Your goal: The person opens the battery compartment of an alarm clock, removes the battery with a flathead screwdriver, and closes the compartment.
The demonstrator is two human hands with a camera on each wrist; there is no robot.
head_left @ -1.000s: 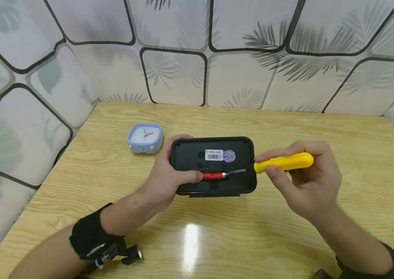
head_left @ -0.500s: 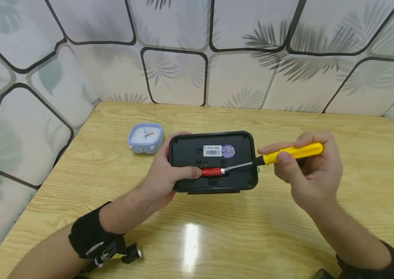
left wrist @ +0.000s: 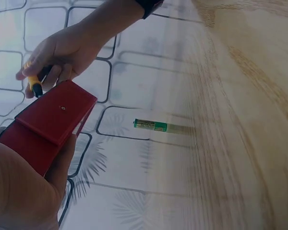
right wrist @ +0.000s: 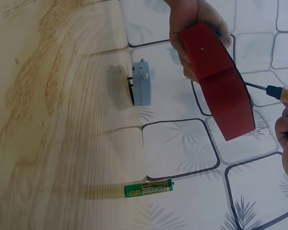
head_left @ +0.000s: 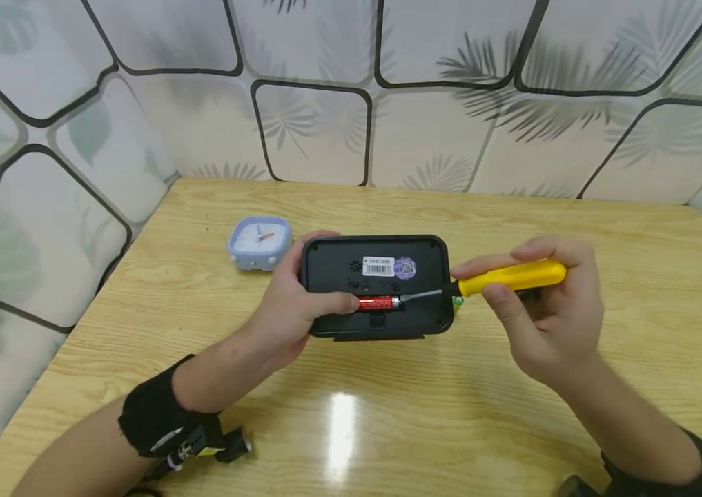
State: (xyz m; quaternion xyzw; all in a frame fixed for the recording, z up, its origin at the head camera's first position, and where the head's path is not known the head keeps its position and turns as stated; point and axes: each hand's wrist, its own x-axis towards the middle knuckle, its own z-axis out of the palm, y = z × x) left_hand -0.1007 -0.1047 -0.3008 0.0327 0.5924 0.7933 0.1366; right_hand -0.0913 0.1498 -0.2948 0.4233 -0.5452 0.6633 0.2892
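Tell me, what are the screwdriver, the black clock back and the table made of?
Screwdriver: glossy yellow handle, probably plastic; thin grey shaft that glints like metal. Clock back: matte black with moulded rounded corners and small holes, likely plastic. Table: pale wood grain under a shiny coat that mirrors a light; solid wood or laminate, I cannot tell.

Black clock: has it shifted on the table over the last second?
Yes. The black clock has lifted slightly toward the wall, its top edge now nearer level with the small blue clock, which stayed put.
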